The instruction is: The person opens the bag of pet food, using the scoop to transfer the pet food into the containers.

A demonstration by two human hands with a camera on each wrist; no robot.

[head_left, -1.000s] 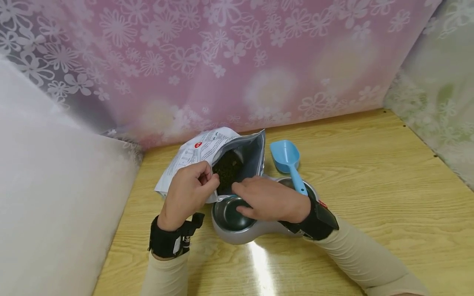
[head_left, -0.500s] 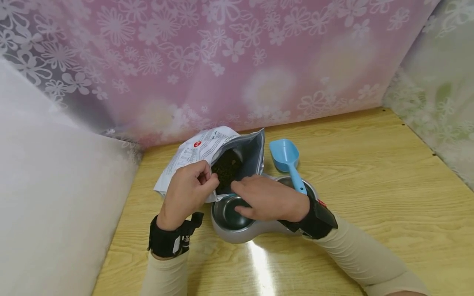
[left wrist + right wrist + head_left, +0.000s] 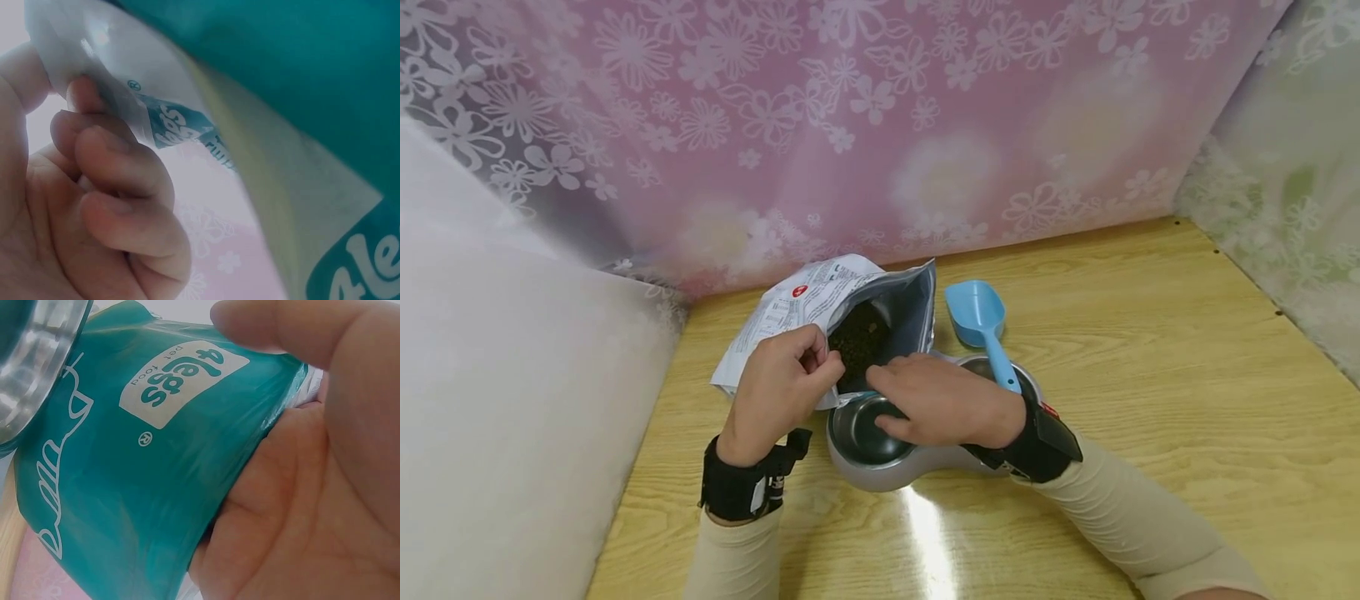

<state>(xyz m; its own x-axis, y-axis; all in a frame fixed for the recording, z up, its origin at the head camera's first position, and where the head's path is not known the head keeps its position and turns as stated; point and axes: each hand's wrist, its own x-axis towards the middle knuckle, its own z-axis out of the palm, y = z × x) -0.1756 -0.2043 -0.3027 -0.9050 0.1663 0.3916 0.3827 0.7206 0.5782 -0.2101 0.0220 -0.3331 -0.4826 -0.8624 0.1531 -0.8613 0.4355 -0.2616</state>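
Note:
A white and teal bag of pet food (image 3: 793,304) leans on its side, its silver-lined mouth facing me. Dark brown-green kibble (image 3: 859,337) shows inside. My left hand (image 3: 781,385) pinches the left edge of the mouth; in the left wrist view its fingers (image 3: 134,228) are curled. My right hand (image 3: 951,404) reaches over the lower right rim. In the right wrist view, its fingers hook past the edge of the teal panel (image 3: 125,494) and are hidden, while the thumb (image 3: 275,325) stands apart. Below the mouth sits a grey double bowl (image 3: 880,477), partly covered by my right hand.
A light blue scoop (image 3: 976,310) lies behind the bowl, its handle over the right-hand bowl's rim. A pink floral curtain (image 3: 880,150) hangs behind the wooden table (image 3: 1150,333). A white wall panel (image 3: 527,400) stands at the left.

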